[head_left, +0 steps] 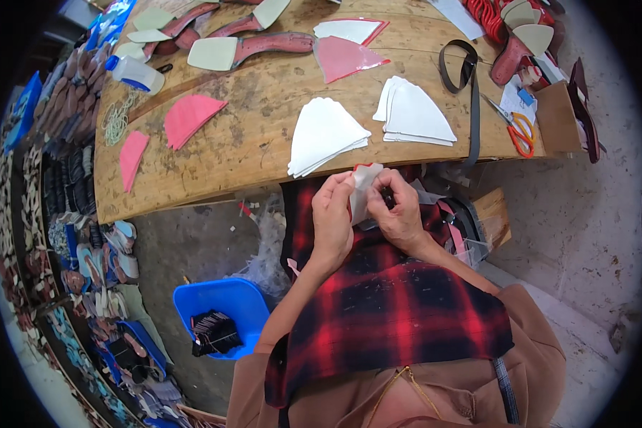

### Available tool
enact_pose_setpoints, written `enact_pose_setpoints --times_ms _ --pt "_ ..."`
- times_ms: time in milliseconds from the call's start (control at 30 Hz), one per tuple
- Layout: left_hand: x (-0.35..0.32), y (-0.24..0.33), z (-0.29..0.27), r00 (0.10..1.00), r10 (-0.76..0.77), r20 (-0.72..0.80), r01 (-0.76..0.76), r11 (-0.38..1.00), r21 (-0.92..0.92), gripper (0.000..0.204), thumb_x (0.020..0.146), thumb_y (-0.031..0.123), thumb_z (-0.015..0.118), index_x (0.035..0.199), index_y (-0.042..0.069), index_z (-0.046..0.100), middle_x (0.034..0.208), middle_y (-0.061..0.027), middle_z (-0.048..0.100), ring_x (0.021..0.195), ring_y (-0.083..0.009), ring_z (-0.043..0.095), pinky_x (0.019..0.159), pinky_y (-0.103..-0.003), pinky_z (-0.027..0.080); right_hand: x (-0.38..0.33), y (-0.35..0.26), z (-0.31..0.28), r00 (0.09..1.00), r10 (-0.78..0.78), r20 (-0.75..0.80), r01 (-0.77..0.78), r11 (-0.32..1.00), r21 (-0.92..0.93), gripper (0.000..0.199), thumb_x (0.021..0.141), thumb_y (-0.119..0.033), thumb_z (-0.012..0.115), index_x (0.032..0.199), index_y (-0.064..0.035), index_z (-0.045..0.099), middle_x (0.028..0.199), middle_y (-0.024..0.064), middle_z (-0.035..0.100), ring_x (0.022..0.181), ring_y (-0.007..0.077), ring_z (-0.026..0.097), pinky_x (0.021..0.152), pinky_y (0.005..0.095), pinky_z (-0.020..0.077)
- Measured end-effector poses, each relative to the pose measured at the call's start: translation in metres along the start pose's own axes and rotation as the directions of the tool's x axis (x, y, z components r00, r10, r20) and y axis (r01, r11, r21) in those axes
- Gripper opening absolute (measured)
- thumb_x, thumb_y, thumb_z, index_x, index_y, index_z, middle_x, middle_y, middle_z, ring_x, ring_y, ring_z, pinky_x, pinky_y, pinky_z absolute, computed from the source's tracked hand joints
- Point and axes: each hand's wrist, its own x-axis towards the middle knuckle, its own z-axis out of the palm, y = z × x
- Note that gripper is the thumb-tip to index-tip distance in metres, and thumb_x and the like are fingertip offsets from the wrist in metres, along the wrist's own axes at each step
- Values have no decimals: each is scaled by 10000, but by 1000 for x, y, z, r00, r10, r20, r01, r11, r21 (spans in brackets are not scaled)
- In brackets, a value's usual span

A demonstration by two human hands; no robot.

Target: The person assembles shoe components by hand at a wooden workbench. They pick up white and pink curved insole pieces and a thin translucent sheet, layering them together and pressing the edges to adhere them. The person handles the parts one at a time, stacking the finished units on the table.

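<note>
So I've got one of the white fan-shaped cut pieces [364, 191] up in front of me over my lap, just off the near edge of the workbench [250, 150]. My left hand [333, 217] is closed around its left side, thumb and fingers pinching it, and my right hand [399, 210] is pinched shut on the right edge, fingertips curled in like I'm picking at a layer or backing, though I can't actually see what's under my fingers. There's a sliver of red at the top of the piece. Right above my hands on the bench sit two stacks of the same white pieces, one close [324, 135] and one further right [415, 114], both neat, so those look like the bulk of the pile, whether finished or waiting I honestly can't tell from here. Over to the left are pink fan-shaped pieces [189, 118] and a narrower pink one [131, 158], and further back a red-pink piece [342, 57] next to another white one. Shoe soles with red uppers [257, 46] lie along the far side, orange-handled scissors [521, 132] at the right, a dark strap [471, 93] looping off the bench edge. Plaid cloth [392, 307] covers my lap, and a blue tub [225, 303] with black bits sits on the floor to my left. My guess is I'm mid-batch, one piece in hand and plenty around.
</note>
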Motion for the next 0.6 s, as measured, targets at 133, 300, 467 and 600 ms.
enact_pose_setpoints --times_ms 133,300,467,600 --pt "-1 -1 5 1000 -4 3 4 998 -61 204 986 143 547 1095 -15 616 984 -49 662 854 -73 602 777 -228 480 1 -1 0 994 84 -69 -82 996 28 131 870 -85 641 870 -14 531 699 60 538 613 120 477 556 297 418" --pt "3 -5 -3 997 60 49 -63 995 75 189 995 153 549 1093 3 609 987 -53 659 863 -78 607 771 -240 494 2 -4 2 1000 13 0 -13 1000 5 137 823 -55 657 858 -13 532 696 80 546 588 162 513 546 314 432" --pt "10 2 13 999 -16 -33 7 968 -253 182 1007 152 531 1117 9 557 1001 -67 645 874 -116 629 792 -278 520 7 -1 4 946 -315 76 324 924 -202 223 696 -14 681 860 -13 529 741 139 538 636 334 585 560 384 469" --pt "18 -4 16 996 32 -81 -51 966 -252 186 1015 158 519 1147 26 514 980 -56 630 879 -127 626 808 -285 518 11 2 1 995 -92 45 96 991 -89 234 787 -123 721 880 -20 532 707 80 570 567 209 576 506 329 435"
